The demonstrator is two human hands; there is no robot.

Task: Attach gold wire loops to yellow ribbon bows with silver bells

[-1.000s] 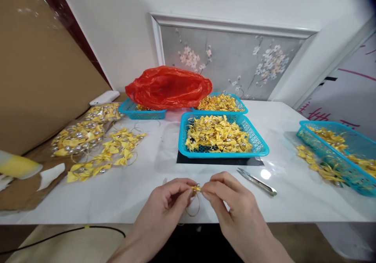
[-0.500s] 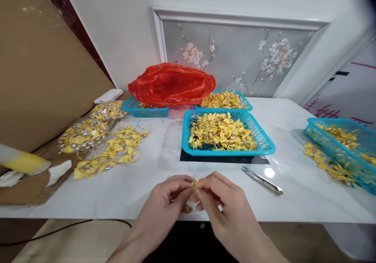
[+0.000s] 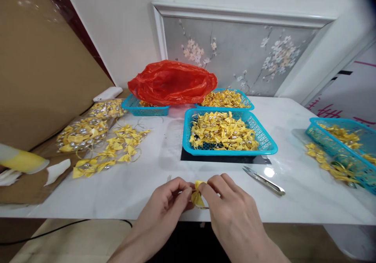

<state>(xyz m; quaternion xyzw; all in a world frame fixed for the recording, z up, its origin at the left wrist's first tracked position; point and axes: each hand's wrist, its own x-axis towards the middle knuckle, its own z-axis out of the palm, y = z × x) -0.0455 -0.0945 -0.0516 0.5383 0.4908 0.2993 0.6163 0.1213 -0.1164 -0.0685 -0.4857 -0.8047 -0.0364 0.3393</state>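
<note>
Yellow bow (image 3: 197, 200) is above a white table (image 3: 117, 194) beside a wall (image 3: 117, 24).

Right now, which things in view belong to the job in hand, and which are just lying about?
Likely the job's:
yellow bow, between left hand and right hand
thread snips
front turquoise basket

Seemingly lying about:
red plastic bag
white paper scrap
yellow-and-white cylinder

1 cam, head-worn, looking fwd + down over table (image 3: 117, 198) from wearer's side. Closest to lens: L hand (image 3: 167, 204) & R hand (image 3: 235, 210), low ctr. Mid-dist.: ctr basket (image 3: 230, 152), approx. mid-view. Farthest: wall panel (image 3: 229, 53), upper ctr, slightly oblique. Wide FOV: cardboard (image 3: 38, 79) cut by L edge, side basket (image 3: 335, 147) by R edge. Ht squeezed 1/4.
</note>
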